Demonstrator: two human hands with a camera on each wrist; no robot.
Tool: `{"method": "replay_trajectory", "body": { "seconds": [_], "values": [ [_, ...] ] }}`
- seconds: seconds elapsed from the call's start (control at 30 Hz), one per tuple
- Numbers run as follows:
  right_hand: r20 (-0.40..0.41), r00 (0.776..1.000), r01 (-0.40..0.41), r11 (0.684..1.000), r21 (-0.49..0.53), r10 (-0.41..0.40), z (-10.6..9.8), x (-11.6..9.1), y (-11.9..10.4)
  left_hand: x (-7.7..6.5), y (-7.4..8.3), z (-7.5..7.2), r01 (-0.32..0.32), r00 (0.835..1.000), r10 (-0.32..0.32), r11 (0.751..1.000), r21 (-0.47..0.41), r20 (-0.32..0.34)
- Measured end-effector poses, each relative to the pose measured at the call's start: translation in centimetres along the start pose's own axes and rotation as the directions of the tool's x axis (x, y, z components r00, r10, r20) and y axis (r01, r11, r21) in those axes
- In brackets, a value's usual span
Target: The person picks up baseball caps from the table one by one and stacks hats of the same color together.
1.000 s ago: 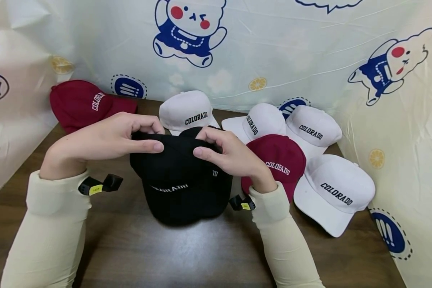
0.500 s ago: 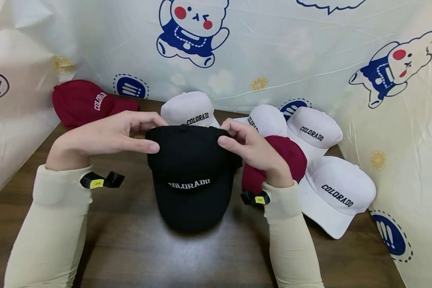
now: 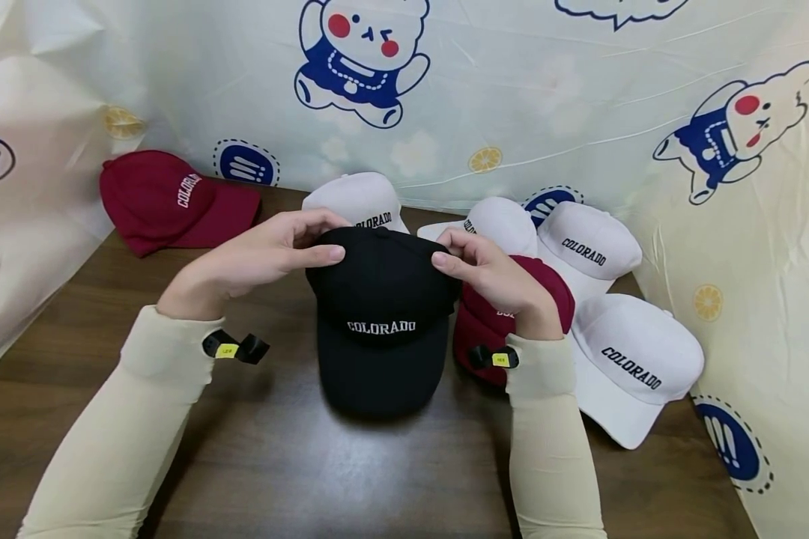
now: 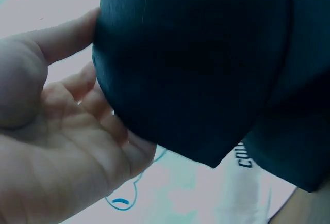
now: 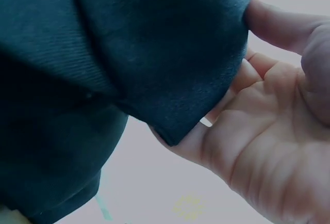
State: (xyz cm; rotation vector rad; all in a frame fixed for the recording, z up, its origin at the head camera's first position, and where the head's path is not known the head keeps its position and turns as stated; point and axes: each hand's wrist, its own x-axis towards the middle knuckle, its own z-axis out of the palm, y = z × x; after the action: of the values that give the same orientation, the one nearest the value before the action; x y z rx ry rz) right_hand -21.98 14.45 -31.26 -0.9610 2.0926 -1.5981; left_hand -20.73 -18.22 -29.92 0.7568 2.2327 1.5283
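A black baseball cap (image 3: 381,292) with white COLORADO lettering hangs over the middle of the table, its brim pointing down toward me. My left hand (image 3: 263,251) holds the left side of its crown, thumb in front and fingers behind. On the opposite side, my right hand (image 3: 499,277) pinches the crown in the same way. In the left wrist view the black crown (image 4: 191,64) lies between thumb and fingers. The right wrist view has the right thumb (image 5: 278,25) against the black cloth (image 5: 170,53), with the other fingers partly hidden behind it.
A maroon cap (image 3: 168,198) lies at the back left of the wooden table (image 3: 256,449). One white cap (image 3: 350,196) stands behind the black cap. To the right sit a maroon cap (image 3: 546,288) and several white caps (image 3: 637,340). A printed curtain (image 3: 512,90) encloses the back and sides.
One second ago two black caps overlapped askew between my hands; now they line up as one shape with a single lettering showing. Both hands have shifted right with it.
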Motion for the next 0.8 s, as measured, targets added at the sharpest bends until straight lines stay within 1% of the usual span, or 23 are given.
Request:
{"method": "replay_trajectory", "body": {
  "seconds": [0.1, 0.2, 0.3, 0.4, 0.6, 0.8],
  "values": [
    [-0.002, 0.999, -0.044, 0.999, -0.013, 0.044, -0.2, 0.3, 0.7, 0.6, -0.8, 0.3, 0.028, 0.999, -0.028, 1.000, 0.002, -0.038],
    [0.005, 0.998, -0.062, 0.998, -0.014, 0.062, -0.2, 0.5, 1.3, 1.1, -1.6, 0.4, 0.048, 0.997, -0.047, 0.999, 0.014, -0.065],
    [0.005, 0.997, -0.078, 0.997, -0.019, 0.078, -0.3, 0.6, 1.7, 1.6, -2.1, 0.5, 0.058, 0.996, -0.055, 0.998, 0.031, -0.077],
    [-0.011, 0.995, -0.105, 0.992, -0.067, 0.104, -0.4, 0.7, 2.0, 1.9, -2.6, 0.7, 0.062, 0.995, -0.058, 0.997, 0.045, -0.087],
    [-0.053, 0.983, -0.181, 0.967, -0.177, 0.174, -0.8, 0.6, 2.9, 2.6, -3.2, 1.4, 0.060, 0.992, -0.050, 0.994, 0.091, -0.118],
    [-0.066, 0.971, -0.240, 0.941, -0.237, 0.231, -0.8, 0.8, 3.9, 2.9, -4.2, 1.7, 0.081, 0.989, -0.059, 0.984, 0.159, -0.137]
  ]
}}
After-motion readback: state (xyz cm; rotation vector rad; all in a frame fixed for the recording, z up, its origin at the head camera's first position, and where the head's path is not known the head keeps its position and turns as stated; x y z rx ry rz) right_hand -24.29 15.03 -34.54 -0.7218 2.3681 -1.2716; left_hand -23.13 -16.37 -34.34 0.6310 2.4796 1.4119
